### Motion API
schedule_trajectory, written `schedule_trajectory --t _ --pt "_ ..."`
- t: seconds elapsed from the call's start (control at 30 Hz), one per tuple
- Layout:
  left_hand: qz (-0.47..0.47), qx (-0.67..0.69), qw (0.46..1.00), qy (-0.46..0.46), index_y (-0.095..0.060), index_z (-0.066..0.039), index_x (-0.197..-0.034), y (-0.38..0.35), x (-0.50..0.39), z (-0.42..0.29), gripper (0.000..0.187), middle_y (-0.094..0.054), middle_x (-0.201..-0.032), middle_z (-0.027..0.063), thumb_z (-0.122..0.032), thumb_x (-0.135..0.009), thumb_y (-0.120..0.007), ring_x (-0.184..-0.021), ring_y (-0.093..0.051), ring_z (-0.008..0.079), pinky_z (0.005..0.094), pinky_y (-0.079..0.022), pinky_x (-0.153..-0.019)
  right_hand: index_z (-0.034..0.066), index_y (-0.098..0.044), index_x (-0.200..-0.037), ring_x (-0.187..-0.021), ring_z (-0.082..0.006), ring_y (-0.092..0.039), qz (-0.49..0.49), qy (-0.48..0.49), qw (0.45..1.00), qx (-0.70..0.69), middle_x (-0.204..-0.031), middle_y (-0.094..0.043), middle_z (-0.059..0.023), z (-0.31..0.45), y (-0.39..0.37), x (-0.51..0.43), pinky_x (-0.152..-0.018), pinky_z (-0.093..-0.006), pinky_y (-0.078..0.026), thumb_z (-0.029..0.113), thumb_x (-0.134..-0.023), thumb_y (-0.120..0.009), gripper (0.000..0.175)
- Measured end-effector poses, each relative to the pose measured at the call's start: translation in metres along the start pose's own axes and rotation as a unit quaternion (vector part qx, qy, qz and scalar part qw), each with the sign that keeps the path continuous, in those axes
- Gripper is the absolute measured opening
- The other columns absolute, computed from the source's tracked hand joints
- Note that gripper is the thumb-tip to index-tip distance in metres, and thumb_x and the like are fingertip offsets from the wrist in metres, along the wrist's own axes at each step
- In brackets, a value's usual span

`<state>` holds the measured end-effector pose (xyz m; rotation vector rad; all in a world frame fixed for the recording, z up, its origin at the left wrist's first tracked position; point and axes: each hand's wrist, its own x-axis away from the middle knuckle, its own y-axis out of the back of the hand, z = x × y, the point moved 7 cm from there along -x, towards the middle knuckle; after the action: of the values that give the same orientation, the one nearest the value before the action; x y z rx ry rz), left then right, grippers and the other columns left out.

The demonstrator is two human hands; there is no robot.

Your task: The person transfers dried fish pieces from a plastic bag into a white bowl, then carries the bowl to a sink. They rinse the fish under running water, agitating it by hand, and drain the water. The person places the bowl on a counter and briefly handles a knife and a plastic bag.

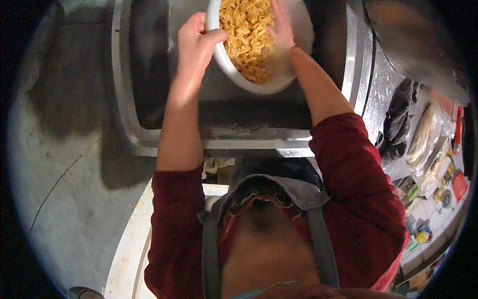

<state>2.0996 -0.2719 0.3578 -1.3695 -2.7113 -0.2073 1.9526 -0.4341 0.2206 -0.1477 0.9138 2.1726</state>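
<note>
A large white bowl or tub (pixel 244 80), cut off by the top edge of the view, holds many tan-yellow crinkled shreds or strips of food (pixel 248 35). My left hand (pixel 196 43) grips its left rim, the thumb over the edge. On the bowl's right side, my right hand (pixel 282 28) lies inside with fingers stretched along the shreds and holds nothing that I can make out. The bowl is tilted above a dark, deep basin with a metal rim (pixel 224 144). Blur and haze cover the bowl's right part.
Metal surface (pixel 377 89) borders the basin on the right. Beyond it are a dark crumpled cloth (pixel 399 119), clear plastic bags (pixel 425 138), a red item (pixel 460 185) and several small things. A blurred metal object (pixel 418 33) fills the upper right. Grey floor (pixel 71 209) lies at left.
</note>
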Motion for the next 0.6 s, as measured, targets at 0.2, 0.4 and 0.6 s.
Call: schedule_trajectory --t 0.2,0.4,0.6 --pt "0.007 0.033 0.999 0.01 -0.058 0.004 -0.092 -0.0033 0.0009 -0.0001 0.022 -0.063 -0.086 0.0077 0.002 -0.071 -0.06 -0.075 -0.058 0.0125 0.0239 -0.045 -0.07 0.0116 -0.023 -0.14 -0.135 -0.0337 -0.014 -0.003 -0.019 0.999 -0.026 -0.146 -0.016 -0.0159 -0.0007 0.0003 0.0016 -0.109 -0.0397 -0.016 0.015 -0.07 -0.064 0.081" --pt "0.032 0.074 0.997 -0.003 -0.057 0.004 -0.093 -0.0068 0.0024 -0.0024 0.02 -0.063 -0.087 0.0072 0.002 -0.073 -0.061 -0.074 -0.059 0.0115 0.0232 -0.045 -0.068 0.0113 -0.024 -0.14 -0.135 -0.0327 -0.013 -0.016 0.006 0.999 -0.037 -0.146 -0.016 -0.0149 0.0053 0.0028 0.0008 -0.11 -0.039 -0.015 0.016 -0.068 -0.065 0.083" --pt "0.042 0.087 0.995 -0.003 -0.056 0.003 -0.093 -0.0094 0.0062 -0.0074 0.019 -0.063 -0.087 0.0081 -0.001 -0.075 -0.062 -0.076 -0.059 0.0119 0.0238 -0.045 -0.07 0.0119 -0.025 -0.139 -0.135 -0.0326 -0.013 -0.013 0.012 1.0 0.005 -0.146 -0.017 -0.0149 0.0063 0.0015 0.0003 -0.11 -0.0391 -0.016 0.015 -0.069 -0.062 0.08"
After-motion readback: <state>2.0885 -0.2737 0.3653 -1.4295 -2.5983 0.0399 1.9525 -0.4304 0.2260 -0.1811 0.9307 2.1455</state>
